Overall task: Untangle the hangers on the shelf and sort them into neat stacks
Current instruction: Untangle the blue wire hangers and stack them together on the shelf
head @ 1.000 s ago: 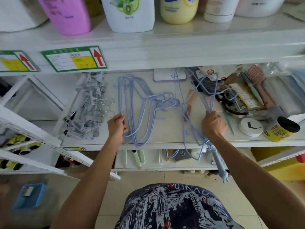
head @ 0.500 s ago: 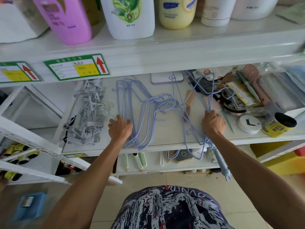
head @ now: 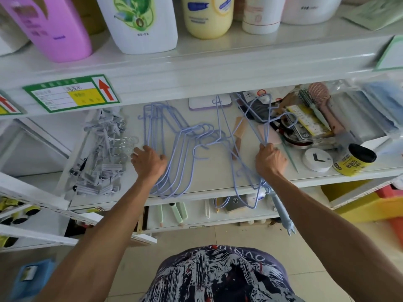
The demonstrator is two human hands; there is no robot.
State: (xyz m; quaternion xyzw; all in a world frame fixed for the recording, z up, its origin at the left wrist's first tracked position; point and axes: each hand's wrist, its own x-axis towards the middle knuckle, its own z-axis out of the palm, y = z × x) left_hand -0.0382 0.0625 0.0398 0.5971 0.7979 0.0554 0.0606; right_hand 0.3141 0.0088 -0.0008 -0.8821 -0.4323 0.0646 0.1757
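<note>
On the white shelf (head: pixel 218 171), a group of light-blue wire hangers (head: pixel 174 153) is laid flat in a rough stack, hooks pointing right, with its lower ends reaching the front edge of the shelf. The left hand (head: pixel 150 161) is placed flat on the left side of this stack, fingers spread and pressed down on the wires rather than closed round them. To the right, a second, tangled bunch of blue hangers (head: pixel 246 149) is gripped in the closed fist of the right hand (head: pixel 270 161); its wires are fanned upward toward the back of the shelf and downward past the front edge, where one loop hangs over the lower shelf. The hooks of the two groups are seen touching or crossing between the hands. A pile of grey clip hangers (head: pixel 100 162) is seen just left of the left hand. A white round clock (head: pixel 317 159) and a yellow can (head: pixel 354 160) are set to the right of the right hand.
</note>
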